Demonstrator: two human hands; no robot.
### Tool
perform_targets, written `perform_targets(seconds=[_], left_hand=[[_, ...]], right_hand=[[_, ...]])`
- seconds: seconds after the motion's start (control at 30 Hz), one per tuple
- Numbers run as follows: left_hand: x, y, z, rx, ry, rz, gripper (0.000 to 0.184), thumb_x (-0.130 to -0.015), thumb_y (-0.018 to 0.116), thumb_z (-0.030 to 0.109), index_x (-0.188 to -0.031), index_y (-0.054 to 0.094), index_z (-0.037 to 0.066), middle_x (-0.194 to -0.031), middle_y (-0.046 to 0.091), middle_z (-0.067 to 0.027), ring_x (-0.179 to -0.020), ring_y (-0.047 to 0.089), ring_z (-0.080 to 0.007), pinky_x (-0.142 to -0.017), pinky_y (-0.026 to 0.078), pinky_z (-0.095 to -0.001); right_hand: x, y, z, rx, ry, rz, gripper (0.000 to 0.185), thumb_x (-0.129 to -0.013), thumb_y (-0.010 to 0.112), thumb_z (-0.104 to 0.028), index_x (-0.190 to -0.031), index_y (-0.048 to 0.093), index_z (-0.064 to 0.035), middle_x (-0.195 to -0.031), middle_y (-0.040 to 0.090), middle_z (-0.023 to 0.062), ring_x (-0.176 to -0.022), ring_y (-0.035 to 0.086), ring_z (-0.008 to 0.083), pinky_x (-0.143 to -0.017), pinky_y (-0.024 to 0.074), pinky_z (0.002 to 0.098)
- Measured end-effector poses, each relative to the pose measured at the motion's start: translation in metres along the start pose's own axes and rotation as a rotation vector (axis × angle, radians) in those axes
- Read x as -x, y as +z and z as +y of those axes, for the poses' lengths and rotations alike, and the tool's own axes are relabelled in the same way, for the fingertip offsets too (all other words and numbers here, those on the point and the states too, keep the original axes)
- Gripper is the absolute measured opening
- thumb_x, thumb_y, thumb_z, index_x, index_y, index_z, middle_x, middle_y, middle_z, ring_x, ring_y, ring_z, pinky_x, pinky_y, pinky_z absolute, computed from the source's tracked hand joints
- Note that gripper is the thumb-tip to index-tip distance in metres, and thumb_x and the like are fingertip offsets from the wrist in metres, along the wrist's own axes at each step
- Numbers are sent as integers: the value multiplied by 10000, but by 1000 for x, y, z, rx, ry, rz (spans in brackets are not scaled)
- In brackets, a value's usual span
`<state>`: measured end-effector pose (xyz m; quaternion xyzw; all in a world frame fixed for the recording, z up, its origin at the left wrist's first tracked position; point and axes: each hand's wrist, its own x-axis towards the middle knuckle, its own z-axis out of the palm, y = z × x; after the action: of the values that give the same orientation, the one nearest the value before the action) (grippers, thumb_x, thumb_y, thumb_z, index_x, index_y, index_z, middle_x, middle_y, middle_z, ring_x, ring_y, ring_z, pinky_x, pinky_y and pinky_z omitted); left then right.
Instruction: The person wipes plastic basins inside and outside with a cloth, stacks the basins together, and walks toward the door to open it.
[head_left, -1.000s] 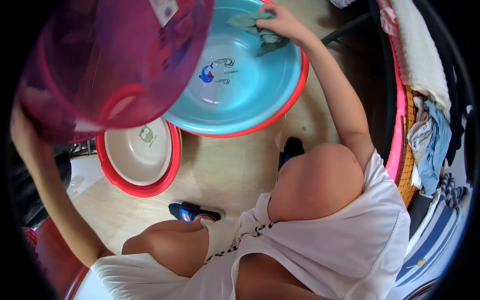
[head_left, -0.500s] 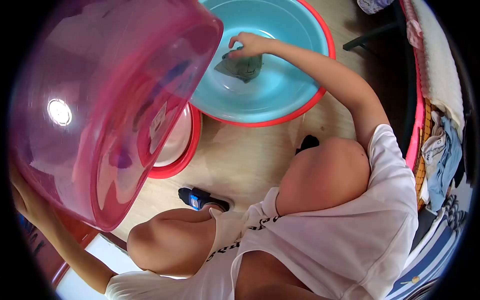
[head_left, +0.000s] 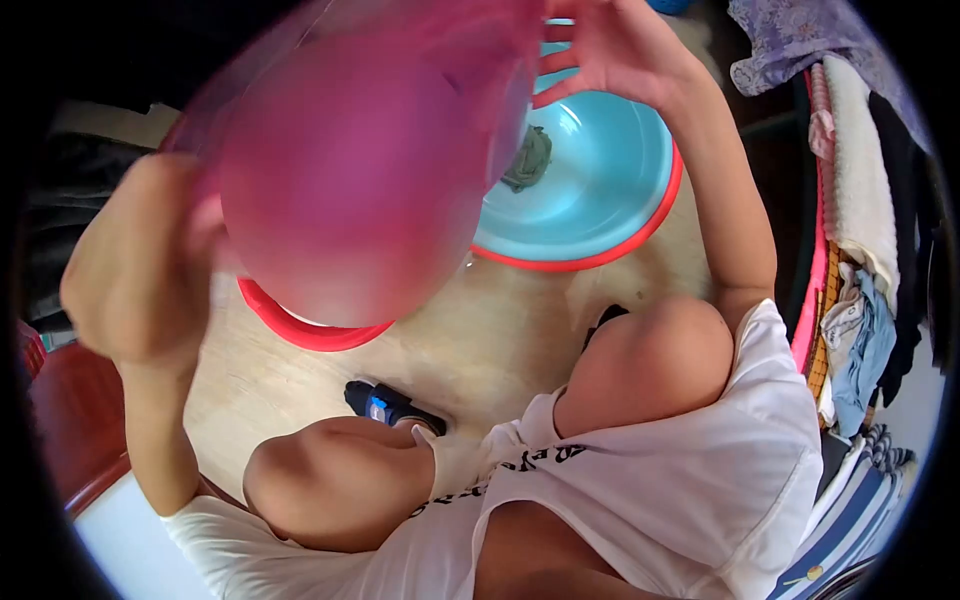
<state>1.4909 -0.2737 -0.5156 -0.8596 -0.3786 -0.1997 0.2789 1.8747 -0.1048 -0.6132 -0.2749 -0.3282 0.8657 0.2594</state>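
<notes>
A large translucent pink basin (head_left: 350, 180) is held up in the air, tilted and blurred by motion. My left hand (head_left: 150, 240) is closed at its left edge, the fingers smeared and partly hidden. At the basin's right edge is my right hand (head_left: 620, 60), its fingers spread and stretched toward the wall; whether they press on it is hard to see. Below that hand stands a light blue basin (head_left: 600, 200) with a red outer rim. A crumpled grey-green cloth (head_left: 532, 160) lies inside it, partly covered by the pink basin.
A red-rimmed basin (head_left: 315, 325) sits on the floor beneath the pink one, mostly hidden. My knees and a dark slipper (head_left: 395, 405) are close in front. Folded clothes and a white towel (head_left: 862, 165) line the right side. Reddish-brown furniture (head_left: 85, 420) is at left.
My right hand has left the cloth in the blue basin and come up to the pink basin's edge. The pink basin has swung right with my left hand, which is raised higher.
</notes>
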Motion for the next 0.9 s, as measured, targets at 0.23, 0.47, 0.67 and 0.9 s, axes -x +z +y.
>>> perform_targets(seconds=[0.23, 0.47, 0.67, 0.9], left_hand=[[-25, 41, 42, -4, 275, 96, 206, -819, 742, 200, -861, 660, 15, -765, 616, -103, -600, 584, -237, -499, 411, -304], [80, 46, 11, 542, -178, 21, 528, -978, 535, 567, -948, 648, 53, -869, 626, -84, -736, 601, -249, -688, 477, -350], [385, 142, -20, 493, -1708, -375, 1094, -796, 761, 717, -1493, 382, -36, -1394, 532, -255, -1307, 521, -376, -1067, 442, -471], [370, 176, 55, 1208, -2334, -177, 757, -821, 846, 279, -1432, 479, 25, -1342, 622, -205, -1209, 646, -352, -935, 587, -580]], right_hand=[[33, -6, -7, 187, -179, 235, 376, -1006, 597, -314, -1178, 654, 15, -1190, 699, 174, -1046, 717, 306, -923, 598, 487], [29, 8, 18, 412, -279, 402, 256, -920, 639, -100, -1149, 673, 10, -1031, 684, 56, -920, 652, 145, -850, 558, 336], [20, 2, 16, 566, -292, 470, 565, -963, 555, -124, -1502, 466, 20, -1507, 536, 163, -1295, 574, 333, -977, 567, 512], [13, 7, 21, 487, -241, 469, 534, -956, 569, -100, -1469, 490, 28, -1485, 534, 151, -1265, 585, 311, -982, 565, 483]])
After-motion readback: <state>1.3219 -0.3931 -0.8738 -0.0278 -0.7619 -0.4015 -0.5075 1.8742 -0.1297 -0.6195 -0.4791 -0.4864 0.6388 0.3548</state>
